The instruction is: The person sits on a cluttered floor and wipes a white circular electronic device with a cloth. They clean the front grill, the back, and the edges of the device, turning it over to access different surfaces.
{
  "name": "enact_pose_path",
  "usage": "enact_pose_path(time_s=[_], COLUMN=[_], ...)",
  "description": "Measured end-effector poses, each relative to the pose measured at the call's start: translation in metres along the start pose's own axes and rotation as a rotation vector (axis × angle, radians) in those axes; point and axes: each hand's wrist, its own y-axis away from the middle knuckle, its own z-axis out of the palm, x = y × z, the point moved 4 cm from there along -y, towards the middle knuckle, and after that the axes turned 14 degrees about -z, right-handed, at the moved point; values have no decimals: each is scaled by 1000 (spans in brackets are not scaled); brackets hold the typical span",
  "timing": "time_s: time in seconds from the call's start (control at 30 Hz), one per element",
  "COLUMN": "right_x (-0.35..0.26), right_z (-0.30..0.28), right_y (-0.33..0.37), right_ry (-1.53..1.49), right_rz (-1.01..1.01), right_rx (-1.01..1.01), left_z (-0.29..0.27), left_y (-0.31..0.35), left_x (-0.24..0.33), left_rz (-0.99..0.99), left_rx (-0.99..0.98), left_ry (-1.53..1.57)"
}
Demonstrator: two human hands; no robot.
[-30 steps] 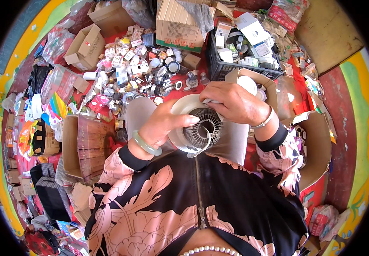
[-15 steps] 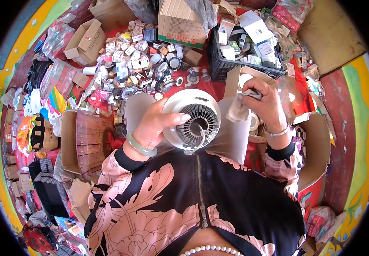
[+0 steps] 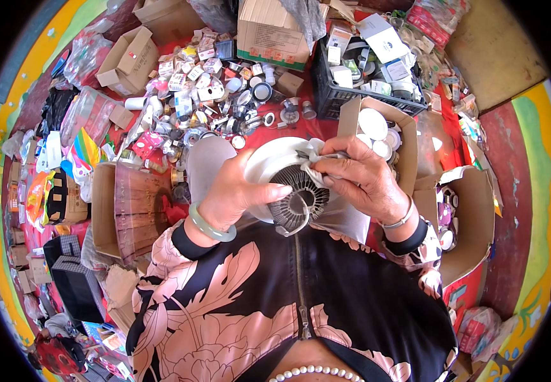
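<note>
Left hand (image 3: 240, 191): grip closed around the left side of a round lamp fitting (image 3: 288, 181), palm against its white rim, thumb laid across toward the ribbed grey centre. Wrist bent inward, forearm coming up from the lower left, a pale green bangle (image 3: 210, 224) on the wrist.

Right hand (image 3: 361, 178): fingers pinched shut on a small crumpled cloth (image 3: 310, 162), pressing it against the upper right of the fitting's ribbed part. Back of the hand faces up, knuckles raised, forearm coming in from the lower right, a thin silver bracelet (image 3: 400, 219) at the wrist.

Lamp fitting: held in front of the chest, above the lap, between both hands, its finned grey back turned toward the camera and the white rim showing at the top and left. A curved wire clip hangs at its lower edge.

Around: an open cardboard box (image 3: 377, 127) with white round discs just beyond the right hand; a black crate (image 3: 333, 95) of small cartons behind it; a spread of small boxes and metal rings (image 3: 212, 102) on the red floor (image 3: 288, 130) ahead; an open box (image 3: 122, 204) at the left.
</note>
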Motion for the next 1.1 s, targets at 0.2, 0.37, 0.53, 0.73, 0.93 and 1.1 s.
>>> enact_pose_path(time_s=[0.2,0.37,0.53,0.73,0.93,1.1], right_x=[7,13,9,4,1,-5], right_z=[1,1,4,4,-7,-18], right_y=[11,9,-2,-11,-18,-16], right_ry=[-214,-62,169,336,190,251], right_rz=[207,360,232,-67,-325,-390], right_rx=[46,136,47,-96,-300,-438], left_z=[-2,7,6,12,15,11], left_y=[1,5,6,3,2,2], left_x=[-4,6,1,5,3,0], left_rz=[39,105,143,-3,-91,-106], left_rx=[87,161,249,124,14,-2], left_ry=[-137,-311,-504,-302,-186,-217])
